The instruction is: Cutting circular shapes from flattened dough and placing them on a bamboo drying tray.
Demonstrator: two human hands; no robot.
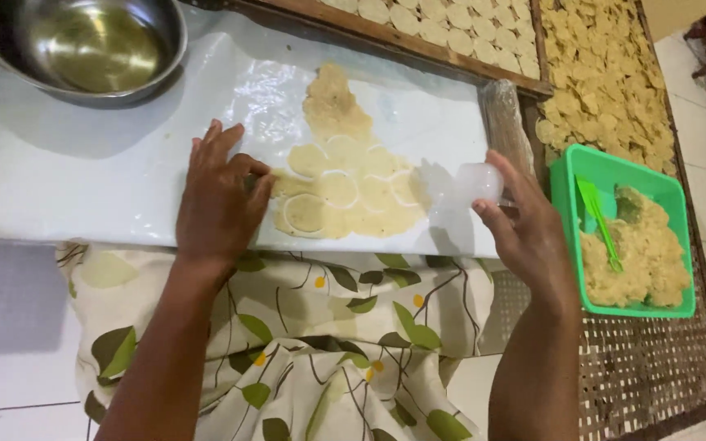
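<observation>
Left hand [221, 198] presses on the dough sheet [345, 184] mid-frame, right hand [525, 233] holds a small clear cup [480, 183] just right of it.

Two bare arms come up from six o'clock; the left hand [221, 200] and the right hand [525, 233] have no rings, no gloves and no watch; no sleeves show on the arms; over the lap, near six o'clock, lies a soft white cloth with green leaves and small yellow dots [320, 343].
</observation>
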